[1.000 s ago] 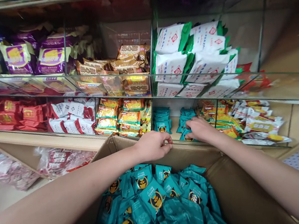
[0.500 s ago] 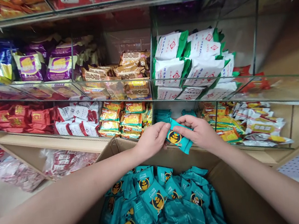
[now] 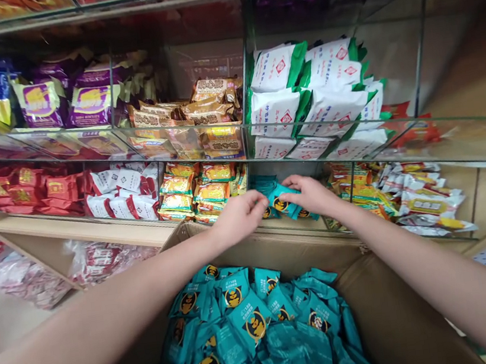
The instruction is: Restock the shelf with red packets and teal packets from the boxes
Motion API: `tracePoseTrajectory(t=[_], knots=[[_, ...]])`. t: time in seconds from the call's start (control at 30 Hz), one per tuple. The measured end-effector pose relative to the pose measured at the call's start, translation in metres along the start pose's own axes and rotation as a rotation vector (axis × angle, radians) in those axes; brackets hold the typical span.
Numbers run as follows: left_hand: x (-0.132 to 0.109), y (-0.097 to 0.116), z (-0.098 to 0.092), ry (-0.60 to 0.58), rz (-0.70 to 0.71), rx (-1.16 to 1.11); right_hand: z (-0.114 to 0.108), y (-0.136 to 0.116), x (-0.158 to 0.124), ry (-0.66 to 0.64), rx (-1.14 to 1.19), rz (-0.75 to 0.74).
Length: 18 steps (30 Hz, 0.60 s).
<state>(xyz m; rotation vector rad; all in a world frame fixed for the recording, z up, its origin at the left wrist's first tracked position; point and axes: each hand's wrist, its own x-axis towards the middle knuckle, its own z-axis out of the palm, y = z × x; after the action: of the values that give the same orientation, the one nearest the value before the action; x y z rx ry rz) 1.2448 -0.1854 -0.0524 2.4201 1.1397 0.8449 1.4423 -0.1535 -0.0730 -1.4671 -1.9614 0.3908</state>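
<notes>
Above the far edge of the box, a teal packet (image 3: 280,200) with a black and yellow emblem is gripped in my right hand (image 3: 314,195), thumb and fingers pinched on its right side. Just left of it is my left hand (image 3: 246,212), its fingers curled together and apart from the packet; whether anything small is between them is hidden. Behind and below both hands, more teal packets (image 3: 263,183) lie in a lower shelf compartment. A cardboard box (image 3: 323,246) below my arms holds a heap of teal packets (image 3: 255,323).
Glass dividers and a glass shelf edge (image 3: 339,160) cross in front of me. White and green packets (image 3: 281,111) sit above right, brown packets (image 3: 211,114) above left. Yellow packets (image 3: 212,191) flank the teal compartment on the left, white packets (image 3: 426,196) farther right.
The held packet has moved away from me into the lower compartment with my right hand. My left hand has let go of it and moved slightly left.
</notes>
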Motion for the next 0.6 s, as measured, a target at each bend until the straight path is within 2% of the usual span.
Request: tracePoseTrajectory(t=[0.1, 0.17, 0.4, 0.6], knots=[[-0.008, 0.000, 0.009, -0.189, 0.128, 0.143, 0.019, -0.003, 0.015, -0.164, -0.277, -0.112], [-0.010, 0.000, 0.012, -0.240, 0.152, 0.198, 0.029, -0.008, 0.019, -0.224, -0.377, -0.151], [-0.005, -0.002, 0.012, -0.286, 0.104, 0.169, 0.042, -0.017, 0.018, -0.257, -0.597, -0.175], [-0.004, -0.004, 0.014, -0.290, 0.124, 0.167, 0.048, -0.018, 0.025, -0.179, -0.678, -0.159]])
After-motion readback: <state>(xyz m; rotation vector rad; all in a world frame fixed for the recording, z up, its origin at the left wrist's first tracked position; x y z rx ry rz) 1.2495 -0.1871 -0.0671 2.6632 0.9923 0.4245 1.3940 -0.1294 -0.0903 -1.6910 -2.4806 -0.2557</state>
